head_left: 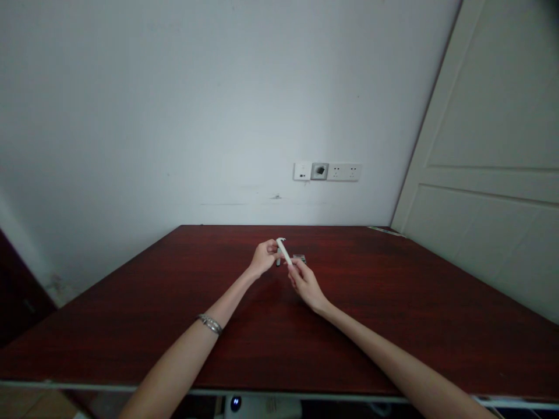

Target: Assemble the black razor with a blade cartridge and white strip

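Observation:
My right hand (307,286) is closed around the lower end of a slim white-handled tool (283,251), raised over the table and tilted to the left. At its top a small crosswise head sticks out to the right; I cannot make out the exact kind of tool. Close to the upper part of the handle, my left hand (264,258) has its fingers bent and pinched against the tool. A small dark grey piece (278,261) shows just below the left fingers; whether it lies on the table is unclear. Behind my right fingers lies a small flat packet (299,257).
The dark red wooden table (174,302) reaches back to a pale wall (218,116). Wall sockets (345,172) sit above its back edge. A white panelled door (493,151) stands along the right side. Below the front edge is a white device (262,407).

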`<state>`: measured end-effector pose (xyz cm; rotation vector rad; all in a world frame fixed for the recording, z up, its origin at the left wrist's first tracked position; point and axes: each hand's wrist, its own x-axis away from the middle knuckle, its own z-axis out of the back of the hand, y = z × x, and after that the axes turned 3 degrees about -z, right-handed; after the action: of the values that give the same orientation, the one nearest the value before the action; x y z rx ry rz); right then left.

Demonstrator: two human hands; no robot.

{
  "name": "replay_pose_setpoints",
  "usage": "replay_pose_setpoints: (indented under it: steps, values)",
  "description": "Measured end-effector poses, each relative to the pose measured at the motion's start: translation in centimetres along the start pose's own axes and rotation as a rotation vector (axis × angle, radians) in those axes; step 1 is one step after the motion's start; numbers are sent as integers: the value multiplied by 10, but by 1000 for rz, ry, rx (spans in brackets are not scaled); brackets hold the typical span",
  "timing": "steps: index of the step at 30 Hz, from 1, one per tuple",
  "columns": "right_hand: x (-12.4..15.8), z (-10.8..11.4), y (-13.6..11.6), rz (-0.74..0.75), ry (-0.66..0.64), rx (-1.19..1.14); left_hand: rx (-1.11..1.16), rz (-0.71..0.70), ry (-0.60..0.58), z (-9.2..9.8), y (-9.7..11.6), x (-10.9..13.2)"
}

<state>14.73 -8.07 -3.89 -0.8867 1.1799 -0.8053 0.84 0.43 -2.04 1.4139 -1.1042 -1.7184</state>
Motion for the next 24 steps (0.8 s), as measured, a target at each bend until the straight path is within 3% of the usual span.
replay_pose_setpoints:
  steps: [2,4,10,17,20,24]
  values:
    - [2,-1,-5,36,-143,48,13,7,-8,1,-2,0]
    - [3,0,-11,53,-205,44,25,6,-18,1,-2,0]
    - [-4,16,-15,-32,-59,-148,-8,-34,-10,1,6,2]
    - [-24,61,-28,-3,-81,-6,-34,-36,-37,2,14,5]
    - [-30,80,-40,-34,-186,134,-35,-27,-37,3,14,5]
    - [-30,89,-50,-58,-247,238,-74,-39,-47,4,13,3]
